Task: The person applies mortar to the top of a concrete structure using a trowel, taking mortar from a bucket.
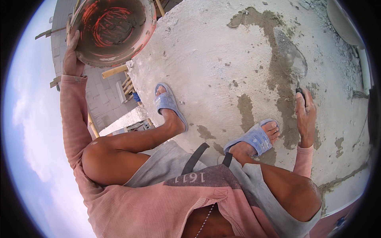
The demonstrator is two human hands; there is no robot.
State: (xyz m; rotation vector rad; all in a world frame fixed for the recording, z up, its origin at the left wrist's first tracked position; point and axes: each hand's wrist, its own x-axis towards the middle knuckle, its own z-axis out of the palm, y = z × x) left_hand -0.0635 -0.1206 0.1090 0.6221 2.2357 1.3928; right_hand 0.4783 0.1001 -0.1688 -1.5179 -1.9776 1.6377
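Observation:
My left hand point(73, 55) grips the rim of a round red bowl point(142, 40) at the upper left, smeared inside with grey mortar point(121, 29). My right hand point(305, 113) is closed round the dark handle of a trowel point(293, 55), whose metal blade rests flat on a rough whitish concrete surface point(202, 59). Wet grey mortar point(278, 103) lies in streaks and patches beside and under the blade, and more patches show between my sandalled feet.
The concrete drops away at a broken edge on the left, with bamboo poles point(114, 71) and grey paving point(101, 103) lower down. A pale curved object point(343, 22), a white pipe point(363, 67) and rubble line the right side. Both sandals point(248, 141) stand on the concrete.

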